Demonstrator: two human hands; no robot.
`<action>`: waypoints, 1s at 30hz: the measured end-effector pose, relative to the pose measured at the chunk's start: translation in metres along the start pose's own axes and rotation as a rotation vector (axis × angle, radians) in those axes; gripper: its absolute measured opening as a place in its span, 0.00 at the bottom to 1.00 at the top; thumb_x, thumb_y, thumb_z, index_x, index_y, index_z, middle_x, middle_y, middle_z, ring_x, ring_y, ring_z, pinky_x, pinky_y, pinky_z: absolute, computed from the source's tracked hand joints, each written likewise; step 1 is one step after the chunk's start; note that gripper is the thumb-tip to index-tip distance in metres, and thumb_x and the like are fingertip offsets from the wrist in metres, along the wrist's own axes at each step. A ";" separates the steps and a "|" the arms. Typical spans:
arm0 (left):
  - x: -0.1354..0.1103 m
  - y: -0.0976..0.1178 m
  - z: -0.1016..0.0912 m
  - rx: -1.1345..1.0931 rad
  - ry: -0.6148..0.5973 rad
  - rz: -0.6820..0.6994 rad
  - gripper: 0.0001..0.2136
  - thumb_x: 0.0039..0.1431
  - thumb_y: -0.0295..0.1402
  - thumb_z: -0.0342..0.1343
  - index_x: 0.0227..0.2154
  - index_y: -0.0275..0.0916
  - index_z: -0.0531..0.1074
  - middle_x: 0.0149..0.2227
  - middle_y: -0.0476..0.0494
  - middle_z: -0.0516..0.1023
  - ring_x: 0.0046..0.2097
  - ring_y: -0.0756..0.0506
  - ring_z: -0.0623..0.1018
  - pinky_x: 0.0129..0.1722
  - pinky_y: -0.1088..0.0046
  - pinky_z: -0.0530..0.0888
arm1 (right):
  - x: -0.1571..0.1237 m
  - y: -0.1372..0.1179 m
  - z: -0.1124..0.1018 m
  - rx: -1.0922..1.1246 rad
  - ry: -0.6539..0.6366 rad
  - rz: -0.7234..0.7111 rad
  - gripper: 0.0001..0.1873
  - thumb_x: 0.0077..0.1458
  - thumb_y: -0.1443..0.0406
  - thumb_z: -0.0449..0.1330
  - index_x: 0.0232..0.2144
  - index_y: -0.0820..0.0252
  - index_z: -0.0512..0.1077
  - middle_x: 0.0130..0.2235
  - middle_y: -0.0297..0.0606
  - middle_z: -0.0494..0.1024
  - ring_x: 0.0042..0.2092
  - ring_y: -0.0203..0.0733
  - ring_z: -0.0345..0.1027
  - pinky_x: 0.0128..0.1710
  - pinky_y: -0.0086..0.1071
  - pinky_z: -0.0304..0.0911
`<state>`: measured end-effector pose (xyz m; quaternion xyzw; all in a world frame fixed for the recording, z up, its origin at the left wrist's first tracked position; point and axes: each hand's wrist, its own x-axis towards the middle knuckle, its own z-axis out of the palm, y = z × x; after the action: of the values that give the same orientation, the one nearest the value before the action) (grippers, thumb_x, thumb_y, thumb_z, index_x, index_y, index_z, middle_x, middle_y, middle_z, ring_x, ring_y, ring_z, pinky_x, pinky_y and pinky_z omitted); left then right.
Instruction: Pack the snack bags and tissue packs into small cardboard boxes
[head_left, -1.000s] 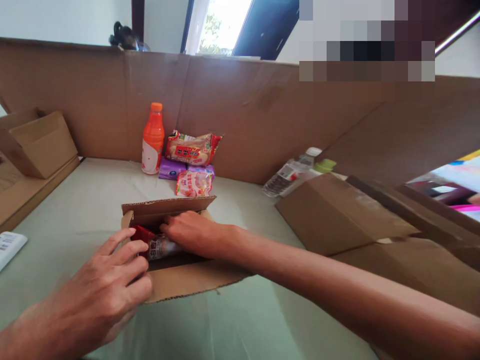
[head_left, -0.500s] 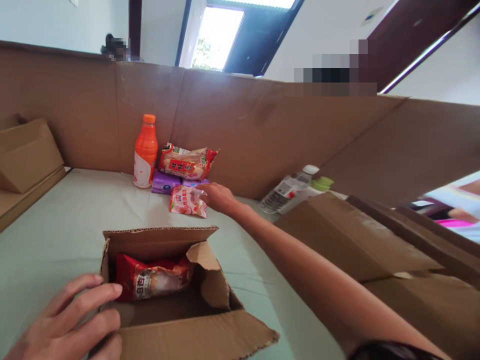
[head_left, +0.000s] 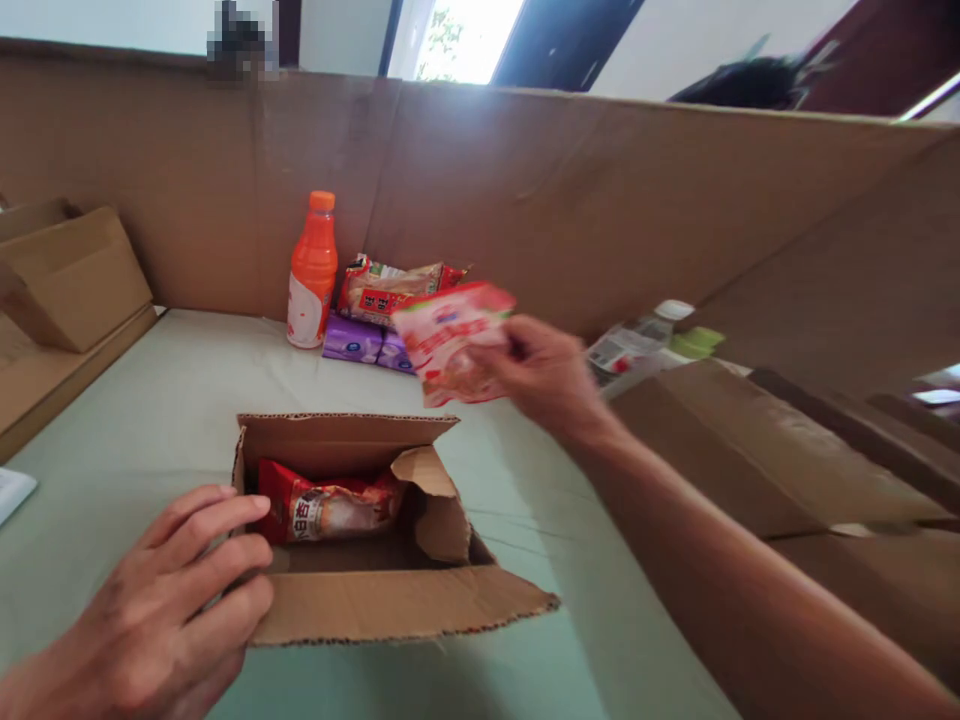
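A small open cardboard box [head_left: 390,600] lies on the pale green surface, with a red snack packet [head_left: 322,508] inside it. My left hand [head_left: 169,610] rests against the box's left wall and near flap, fingers curled on the cardboard. My right hand [head_left: 544,378] is raised above and behind the box, pinching a pink and white snack packet [head_left: 450,340] that hangs in the air. Behind it stand an orange bottle [head_left: 312,272], a red and tan snack bag [head_left: 386,288] and purple packets [head_left: 352,340].
A tall cardboard wall [head_left: 600,200] rings the back and right. Folded cardboard boxes [head_left: 750,450] lie at the right, with clear bottles [head_left: 637,345] beside them. Another cardboard box [head_left: 71,275] sits at the left, and a white item [head_left: 11,492] at the left edge.
My right hand left the box, reached back to the pink packet on the surface, and has lifted it toward the box. My left hand stays on the box's left side.
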<state>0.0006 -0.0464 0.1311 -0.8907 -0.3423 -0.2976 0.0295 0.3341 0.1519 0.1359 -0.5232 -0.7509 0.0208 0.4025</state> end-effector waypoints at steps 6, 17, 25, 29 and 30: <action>-0.008 0.001 0.005 0.022 0.043 -0.023 0.12 0.56 0.16 0.51 0.37 0.38 0.72 0.44 0.41 0.79 0.61 0.39 0.69 0.61 0.56 0.68 | -0.036 -0.086 -0.060 0.106 0.079 -0.382 0.16 0.58 0.64 0.63 0.21 0.57 0.63 0.22 0.27 0.63 0.23 0.32 0.53 0.22 0.26 0.51; -0.019 -0.002 0.016 -0.007 0.178 -0.037 0.11 0.53 0.16 0.52 0.35 0.38 0.69 0.44 0.40 0.76 0.60 0.37 0.70 0.58 0.53 0.71 | -0.063 -0.119 0.018 0.004 -1.109 -0.537 0.10 0.60 0.70 0.59 0.29 0.59 0.79 0.29 0.35 0.81 0.27 0.35 0.69 0.27 0.28 0.57; -0.039 0.004 0.036 -0.056 0.391 -0.314 0.13 0.58 0.18 0.55 0.40 0.42 0.72 0.65 0.39 0.60 0.61 0.40 0.69 0.56 0.60 0.73 | -0.099 -0.070 -0.067 0.305 -0.558 -0.153 0.24 0.59 0.47 0.62 0.49 0.54 0.78 0.49 0.44 0.81 0.51 0.50 0.76 0.50 0.39 0.72; -0.033 0.003 0.036 -0.180 0.326 -0.281 0.09 0.60 0.20 0.53 0.38 0.42 0.69 0.49 0.43 0.76 0.54 0.45 0.75 0.52 0.65 0.75 | -0.142 -0.058 -0.057 0.264 -0.534 -0.104 0.27 0.56 0.48 0.64 0.54 0.53 0.74 0.51 0.45 0.80 0.51 0.51 0.76 0.50 0.42 0.73; -0.030 0.002 0.035 -0.196 0.312 -0.258 0.09 0.61 0.20 0.53 0.37 0.42 0.68 0.46 0.44 0.78 0.53 0.45 0.76 0.53 0.65 0.74 | -0.148 -0.058 -0.051 0.260 -0.506 -0.083 0.22 0.60 0.52 0.62 0.53 0.52 0.74 0.49 0.44 0.81 0.49 0.49 0.76 0.48 0.41 0.73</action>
<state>0.0023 -0.0570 0.0864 -0.7814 -0.4138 -0.4651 -0.0430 0.3402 -0.0130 0.1100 -0.4141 -0.8393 0.2302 0.2668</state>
